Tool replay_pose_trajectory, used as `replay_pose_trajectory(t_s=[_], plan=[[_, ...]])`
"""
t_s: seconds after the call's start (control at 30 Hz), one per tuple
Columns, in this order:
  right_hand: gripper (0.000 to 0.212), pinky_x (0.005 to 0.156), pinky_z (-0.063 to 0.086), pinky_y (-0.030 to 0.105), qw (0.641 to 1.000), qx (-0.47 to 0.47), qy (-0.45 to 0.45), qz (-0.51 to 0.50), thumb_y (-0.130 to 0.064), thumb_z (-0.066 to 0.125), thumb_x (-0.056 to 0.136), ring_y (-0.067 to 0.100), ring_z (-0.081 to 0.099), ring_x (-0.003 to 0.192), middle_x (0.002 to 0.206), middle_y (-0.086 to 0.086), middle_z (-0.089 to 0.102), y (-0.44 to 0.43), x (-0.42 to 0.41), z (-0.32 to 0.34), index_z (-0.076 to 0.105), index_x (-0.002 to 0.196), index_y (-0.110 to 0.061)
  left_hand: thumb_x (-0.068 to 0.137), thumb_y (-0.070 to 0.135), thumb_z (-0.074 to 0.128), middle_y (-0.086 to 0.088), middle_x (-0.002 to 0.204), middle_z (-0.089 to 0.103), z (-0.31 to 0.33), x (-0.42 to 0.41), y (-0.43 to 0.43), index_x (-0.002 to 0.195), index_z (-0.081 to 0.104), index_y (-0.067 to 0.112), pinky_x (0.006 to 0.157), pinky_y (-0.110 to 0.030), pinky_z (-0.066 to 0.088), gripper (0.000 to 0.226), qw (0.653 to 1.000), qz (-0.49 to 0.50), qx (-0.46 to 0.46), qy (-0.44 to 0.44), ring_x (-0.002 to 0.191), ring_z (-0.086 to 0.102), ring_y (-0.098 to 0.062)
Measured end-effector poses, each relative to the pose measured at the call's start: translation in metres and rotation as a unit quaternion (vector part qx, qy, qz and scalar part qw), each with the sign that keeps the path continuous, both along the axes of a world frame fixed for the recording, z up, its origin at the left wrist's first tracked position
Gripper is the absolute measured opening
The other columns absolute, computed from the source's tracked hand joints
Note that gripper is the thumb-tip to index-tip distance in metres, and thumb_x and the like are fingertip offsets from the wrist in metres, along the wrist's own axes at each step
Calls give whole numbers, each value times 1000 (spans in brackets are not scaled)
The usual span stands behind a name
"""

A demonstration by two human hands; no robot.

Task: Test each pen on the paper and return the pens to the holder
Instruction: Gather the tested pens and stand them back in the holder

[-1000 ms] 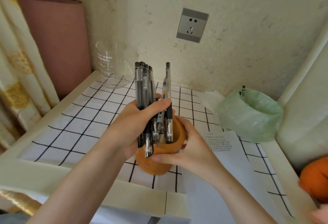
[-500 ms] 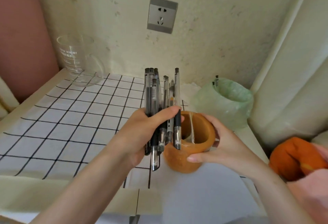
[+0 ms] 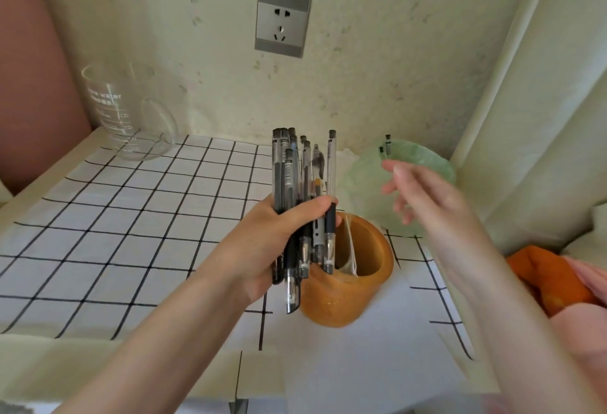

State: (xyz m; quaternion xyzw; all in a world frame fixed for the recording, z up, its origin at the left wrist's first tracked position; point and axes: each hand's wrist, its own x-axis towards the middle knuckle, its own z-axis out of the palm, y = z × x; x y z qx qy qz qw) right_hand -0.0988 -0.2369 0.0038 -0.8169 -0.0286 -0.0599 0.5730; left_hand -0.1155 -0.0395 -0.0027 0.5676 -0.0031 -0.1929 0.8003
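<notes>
Clasping the pens (image 3: 297, 190), left grip (image 3: 262, 243) fronts the holder (image 3: 361, 285) containing a slip (image 3: 352, 249); right grip (image 3: 423, 197) spreads wide.

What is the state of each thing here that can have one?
pens, bundled upright, tips down, gripped by the left hand
holder, upright, no pens inside
right hand, open, in the air, holding nothing
glass jug, upright, empty
wall socket, nothing plugged in
</notes>
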Motion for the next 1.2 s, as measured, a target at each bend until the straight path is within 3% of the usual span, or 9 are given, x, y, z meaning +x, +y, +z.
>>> replay_pose_trajectory(t_s=[0.1, 0.27, 0.43, 0.57, 0.67, 0.8, 0.97, 1.1, 1.2], plan=[[45, 45, 35, 14, 999, 22, 10, 46, -53, 54, 81, 2, 45, 49, 57, -11, 53, 34, 6, 9, 67, 95, -13, 82, 26, 64, -8, 87, 72, 2, 3, 0, 108, 65, 8, 63, -27, 57, 31, 999, -5, 13, -32, 74, 68, -17], [18, 44, 35, 6, 998, 3, 1, 70, -27, 57, 93, -7, 49, 41, 40, -21, 49, 59, 15, 7, 68, 86, -15, 85, 25, 61, -15, 103, 70, 2, 8, 0, 113, 62, 10, 68, -28, 58, 31, 999, -23, 6, -37, 88, 69, -24], [18, 35, 23, 14, 992, 117, 24, 46, -20, 59, 92, 4, 27, 36, 50, -3, 33, 59, 19, 2, 68, 84, -7, 85, 31, 61, -16, 98, 70, -4, 9, 3, 114, 62, 14, 65, -29, 58, 34, 1000, -11, 10, -13, 81, 68, -23], [31, 41, 24, 19, 991, 124, -42, -24, -23, 54, 95, 8, 27, 43, 54, -1, 33, 49, 27, 2, 62, 95, 7, 84, 28, 64, -2, 72, 61, -7, 12, 9, 107, 63, 16, 53, -24, 50, 26, 998, 57, 4, 15, 60, 59, -10], [31, 50, 28, 29, 995, 27, -88, -42, -29, 55, 94, 11, 31, 49, 56, -1, 37, 41, 30, 0, 63, 89, 0, 85, 28, 62, 1, 72, 61, -9, 13, 15, 94, 64, 15, 56, -24, 48, 16, 997, 68, 18, 11, 60, 56, -10], [22, 57, 39, 32, 991, -128, -34, 33, -36, 59, 91, 14, 48, 55, 64, 12, 59, 49, 23, -11, 68, 84, -17, 87, 28, 60, 0, 67, 61, -10, 12, 16, 88, 66, 14, 52, -21, 47, 15, 998, 59, 23, 5, 55, 54, -10], [45, 64, 43, 22, 986, -168, -12, -4, -47, 65, 82, -1, 53, 54, 48, -12, 51, 49, 24, -11, 61, 120, -22, 86, 28, 59, 2, 64, 62, -6, 10, 14, 85, 71, 15, 48, -19, 48, 18, 999, 30, 27, -27, 53, 56, -9], [19, 56, 37, 16, 990, -79, -112, -30, -36, 59, 90, 0, 43, 47, 49, -10, 47, 48, 20, -1, 68, 97, -20, 86, 26, 59, -1, 69, 66, -3, 8, 13, 95, 68, 10, 47, -18, 48, 21, 1000, 5, 6, -23, 54, 59, -8], [22, 47, 34, 10, 996, -22, -81, 8, -34, 57, 92, 0, 43, 43, 49, -9, 49, 57, 15, 2, 69, 94, -15, 86, 27, 60, -3, 76, 70, -3, 8, 11, 96, 68, 11, 51, -19, 50, 20, 999, -16, 22, -36, 67, 65, -8]])
